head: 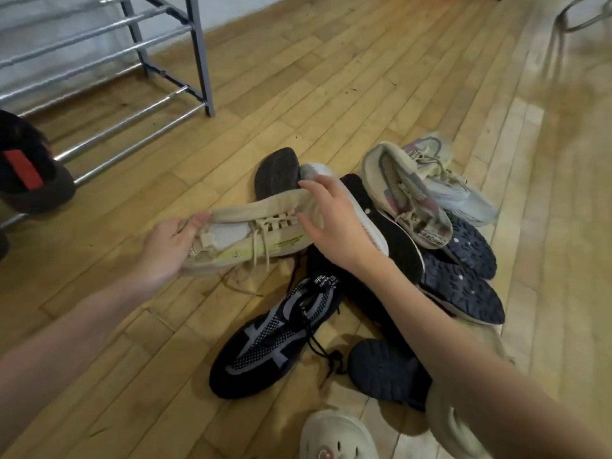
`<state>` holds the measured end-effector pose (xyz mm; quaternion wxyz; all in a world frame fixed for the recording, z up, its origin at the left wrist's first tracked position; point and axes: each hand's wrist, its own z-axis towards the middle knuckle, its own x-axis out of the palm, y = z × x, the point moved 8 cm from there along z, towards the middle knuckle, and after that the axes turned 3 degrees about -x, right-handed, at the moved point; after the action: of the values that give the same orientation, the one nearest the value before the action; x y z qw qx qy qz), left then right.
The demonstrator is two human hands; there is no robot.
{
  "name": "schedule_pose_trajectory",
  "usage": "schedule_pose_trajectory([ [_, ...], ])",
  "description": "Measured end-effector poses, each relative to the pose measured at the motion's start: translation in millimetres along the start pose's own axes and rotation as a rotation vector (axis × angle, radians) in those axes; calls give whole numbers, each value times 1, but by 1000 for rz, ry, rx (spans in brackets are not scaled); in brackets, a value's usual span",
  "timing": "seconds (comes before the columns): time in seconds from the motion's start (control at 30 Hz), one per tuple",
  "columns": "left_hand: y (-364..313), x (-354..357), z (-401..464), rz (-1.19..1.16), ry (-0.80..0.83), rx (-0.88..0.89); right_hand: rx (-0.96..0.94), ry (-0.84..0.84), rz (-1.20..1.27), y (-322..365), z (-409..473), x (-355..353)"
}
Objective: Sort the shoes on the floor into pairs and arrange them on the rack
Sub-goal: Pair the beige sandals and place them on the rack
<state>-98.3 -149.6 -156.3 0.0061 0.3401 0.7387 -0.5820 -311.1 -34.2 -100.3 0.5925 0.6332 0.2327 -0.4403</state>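
A beige knit sneaker (258, 226) with pale laces is held above the floor, lying on its side. My left hand (169, 250) grips its heel end, thumb over the collar. My right hand (331, 220) holds its toe end, fingers spread over the upper. Under it lies a heap of shoes: a black and grey mesh sneaker (275, 339), a black sole turned up (278, 172), a white-soled black shoe (381, 226), a cream and pink sneaker (407, 193), a pale blue sneaker (457, 190) and two dark blue treaded soles (463, 276). The metal rack (139, 38) stands at the upper left.
A dark shoe with a red patch (29, 173) sits on the rack's low bars at the left edge. A dark clog (384, 372) and a cream clog (334, 438) lie near the bottom. Chair legs (579, 18) show at the top right. Wooden floor surrounds the heap.
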Motion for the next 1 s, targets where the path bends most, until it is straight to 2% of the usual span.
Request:
schedule_pose_trajectory([
  [0.13, -17, 9, -1, -66, 9, -31, 91, -230, 104, -17, -43, -24],
  [0.27, -40, 29, -9, -70, 85, -25, 182, -198, 122, -37, -80, -33],
  [0.37, -53, 47, -11, -59, 131, -7, 288, -240, 75, -68, -107, -55],
  [0.43, -63, 60, -15, -58, 134, 8, 438, -291, 59, -93, -131, -70],
  [0.53, -76, 80, -24, -25, 126, 32, 776, -298, -70, -131, -181, -80],
  [0.63, -81, 99, -30, -51, 201, 15, 1144, -105, -197, -151, -237, -69],
  [0.77, -82, 112, -35, -61, 240, -9, 1459, 116, -17, -165, -297, -39],
  [0.83, -79, 115, -37, -70, 247, -21, 1506, 146, 67, -168, -304, -32],
  [0.93, -74, 112, -37, -114, 218, -33, 1512, -22, 214, -175, -292, -35],
  [1.0, -68, 106, -37, -117, 181, -67, 1494, -216, 437, -163, -277, -46],
])
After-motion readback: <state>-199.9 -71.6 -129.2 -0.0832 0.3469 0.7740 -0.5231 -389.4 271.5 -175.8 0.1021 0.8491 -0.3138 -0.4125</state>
